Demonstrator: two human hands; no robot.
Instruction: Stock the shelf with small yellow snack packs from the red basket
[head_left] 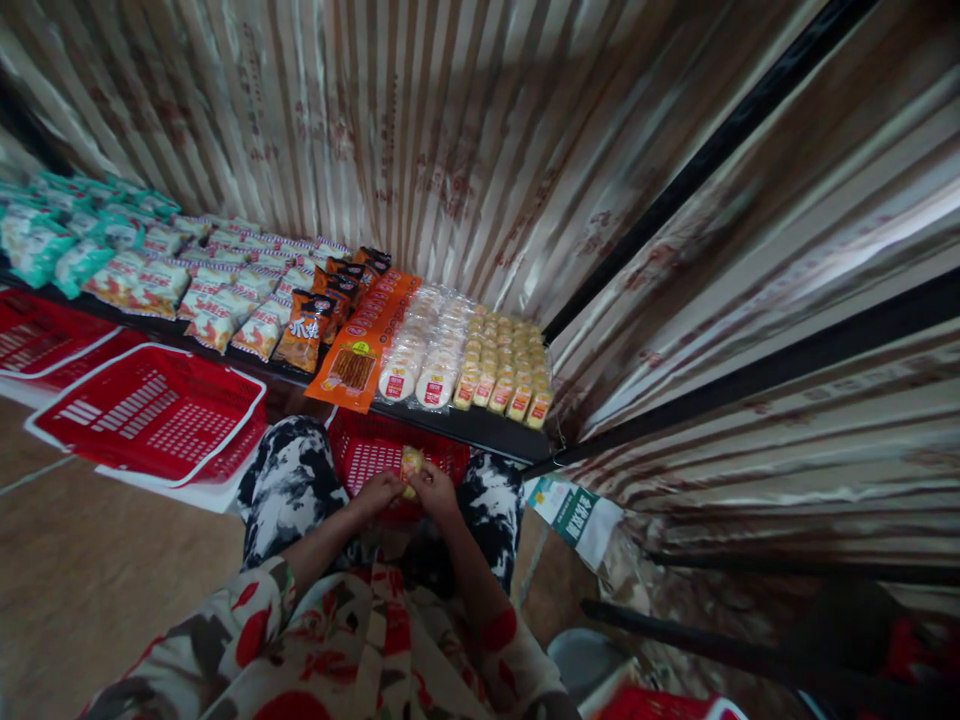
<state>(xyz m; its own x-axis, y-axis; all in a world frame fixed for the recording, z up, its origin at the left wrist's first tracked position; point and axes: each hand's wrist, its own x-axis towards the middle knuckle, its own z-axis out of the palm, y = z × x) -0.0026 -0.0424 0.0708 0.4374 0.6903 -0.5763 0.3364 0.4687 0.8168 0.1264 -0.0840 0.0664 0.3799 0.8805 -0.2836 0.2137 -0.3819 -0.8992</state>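
My left hand (377, 492) and my right hand (435, 490) meet over a red basket (367, 455) between my knees. Both are closed round one small yellow snack packet (410, 464), which pokes up between the fingers. Just beyond the basket runs a low dark shelf (480, 428) with rows of goods: small yellow packets (506, 368) at its right end, round white wrapped cakes (420, 350) beside them, then a long orange packet (364, 345).
Further left on the shelf lie brown-orange snack bags (306, 330), red-and-white bags (217, 300) and teal bags (45, 245). Red baskets (150, 412) sit on the floor at left. Striped shiny curtains hang behind and right. A white-green bag (576, 515) lies right of my knee.
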